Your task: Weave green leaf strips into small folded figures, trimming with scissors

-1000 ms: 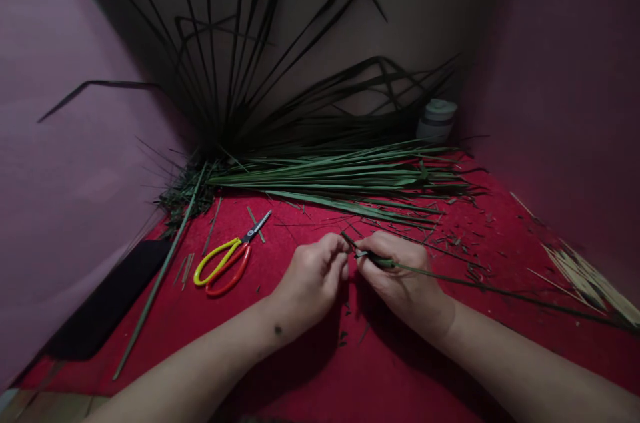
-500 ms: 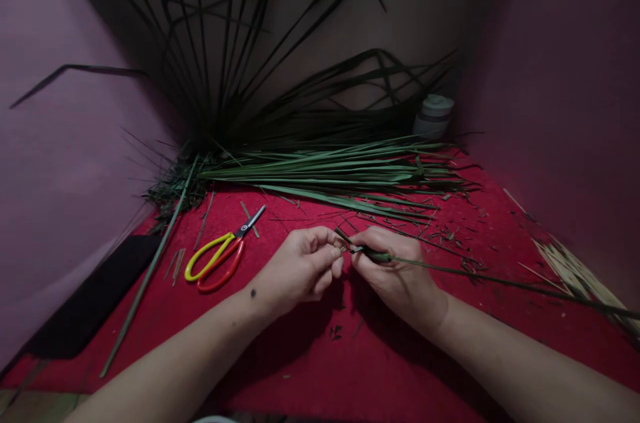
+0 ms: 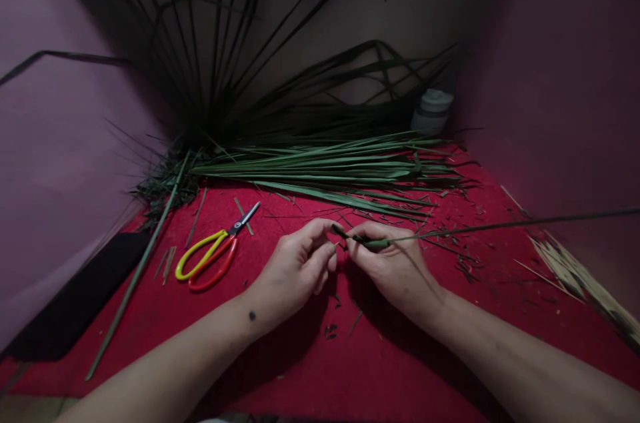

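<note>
Near the middle of the red cloth, my right hand (image 3: 395, 266) pinches a small dark green folded leaf piece (image 3: 374, 243). A long thin leaf strip (image 3: 500, 224) runs from that piece out to the right, over my right forearm's side. My left hand (image 3: 303, 259) is just left of it, its thumb and index finger closed near the piece's dark tip. Whether those fingertips grip anything is too small to tell. Scissors (image 3: 217, 251) with one yellow and one red handle lie to the left of my left hand, blades pointing up and right.
A bundle of long green leaves (image 3: 320, 166) lies across the back, with dark fronds (image 3: 225, 96) rising behind. A lidded container (image 3: 433, 113) stands at the back right. Pale strips (image 3: 575, 269) lie far right, a black flat object (image 3: 80, 296) far left. Leaf scraps dot the cloth.
The long strip's right end has swung upward. My left fingers have parted slightly from the piece's underside, and the whole view has shifted a little.
</note>
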Demonstrator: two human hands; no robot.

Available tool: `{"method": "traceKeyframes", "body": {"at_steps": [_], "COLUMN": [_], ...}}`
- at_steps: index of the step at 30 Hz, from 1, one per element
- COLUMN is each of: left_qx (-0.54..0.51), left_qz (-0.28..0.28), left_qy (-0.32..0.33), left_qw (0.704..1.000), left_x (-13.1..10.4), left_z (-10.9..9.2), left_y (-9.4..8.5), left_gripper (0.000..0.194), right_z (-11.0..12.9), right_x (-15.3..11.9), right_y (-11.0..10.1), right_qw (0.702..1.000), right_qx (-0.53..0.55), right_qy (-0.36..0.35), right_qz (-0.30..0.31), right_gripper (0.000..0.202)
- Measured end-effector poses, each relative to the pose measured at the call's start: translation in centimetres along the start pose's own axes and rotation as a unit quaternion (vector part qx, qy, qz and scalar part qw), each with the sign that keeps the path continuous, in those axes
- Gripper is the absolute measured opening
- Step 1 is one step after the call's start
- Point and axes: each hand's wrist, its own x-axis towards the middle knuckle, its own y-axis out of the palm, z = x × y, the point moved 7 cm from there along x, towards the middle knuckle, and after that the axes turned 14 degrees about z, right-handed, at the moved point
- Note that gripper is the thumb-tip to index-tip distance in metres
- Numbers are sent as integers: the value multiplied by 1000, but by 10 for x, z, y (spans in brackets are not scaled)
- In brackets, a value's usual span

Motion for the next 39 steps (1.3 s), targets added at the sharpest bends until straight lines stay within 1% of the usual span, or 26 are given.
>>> {"method": "traceKeyframes", "body": {"at_steps": [3, 9, 13, 16, 20, 23, 26, 29, 31, 33, 35, 37, 39], "left_qx": [49, 113, 146, 143, 91, -14, -99, -132, -145, -115, -39, 40, 80], "left_qz": [-11, -19, -33, -35, -40, -33, -24, -26, -26, -33, -47, -57, -59], "left_qy": [7, 19, 23, 20, 13, -10, -14, -7, -19, -22, -5, 11, 14], "left_qw": [999, 993, 989, 989, 995, 999, 995, 991, 989, 993, 998, 998, 995], "left_x": [-1, -3, -4, -4, -2, 0, 2, 4, 5, 5, 4, 3, 2], "left_z": [1, 0, -2, -2, 0, 7, 11, 13, 15, 14, 8, 2, 0], "left_y": [0, 2, 2, 2, 3, 5, 8, 8, 9, 7, 2, -1, -3], "left_gripper": [12, 14, 15, 14, 14, 15, 19, 20, 20, 18, 16, 13, 12], "right_z": [-2, -6, -6, -5, -1, 1, -1, -1, 0, 1, 2, 4, 5], "right_x": [0, -2, -4, -3, -1, 0, -1, -3, -4, -5, -5, -6, -5], "right_y": [1, 3, 1, 0, 1, 4, 5, 6, 7, 8, 9, 8, 7], "right_qw": [999, 997, 997, 996, 997, 996, 990, 981, 975, 973, 974, 979, 987], "right_qx": [16, 8, -10, -28, -52, -84, -136, -193, -219, -231, -225, -202, -156], "right_qy": [26, 72, 79, 78, 57, 33, 29, 20, 10, -5, -15, -21, -23], "right_qz": [12, 17, 4, 11, 14, 20, 4, -11, -18, -20, -21, -20, -15], "right_gripper": [15, 17, 18, 20, 20, 19, 18, 16, 15, 14, 13, 13, 14]}}
